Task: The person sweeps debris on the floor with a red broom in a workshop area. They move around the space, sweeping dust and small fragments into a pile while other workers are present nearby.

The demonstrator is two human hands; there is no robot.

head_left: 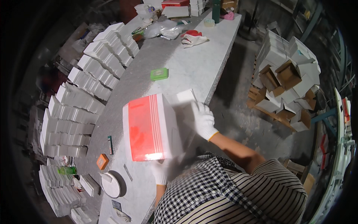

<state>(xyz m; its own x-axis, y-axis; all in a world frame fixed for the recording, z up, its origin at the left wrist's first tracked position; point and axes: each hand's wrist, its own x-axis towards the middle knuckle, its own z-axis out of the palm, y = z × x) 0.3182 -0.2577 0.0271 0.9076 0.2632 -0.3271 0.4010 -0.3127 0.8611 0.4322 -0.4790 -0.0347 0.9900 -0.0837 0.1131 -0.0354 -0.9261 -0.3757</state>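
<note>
A white carton with a red panel and stripes [143, 128] stands on the long table in front of me, smeared a little by motion. My left hand [160, 172], in a white glove, is at the carton's near lower edge, its fingers hidden by the box. On the carton's right side, my right hand [203, 121], gloved too, lies with fingers stretched out against a white flap [184, 97]. Part of that side is blurred and in shadow. Beyond the carton lies a green box [159, 74].
Stacks of folded white cartons [71, 119] line the table's left side. A round white tub [110, 185], an orange box [102, 161] and a thin blade-like strip [128, 172] lie near left. Spare gloves [194, 40] lie farther up. Open cartons [287, 74] fill a pallet at right.
</note>
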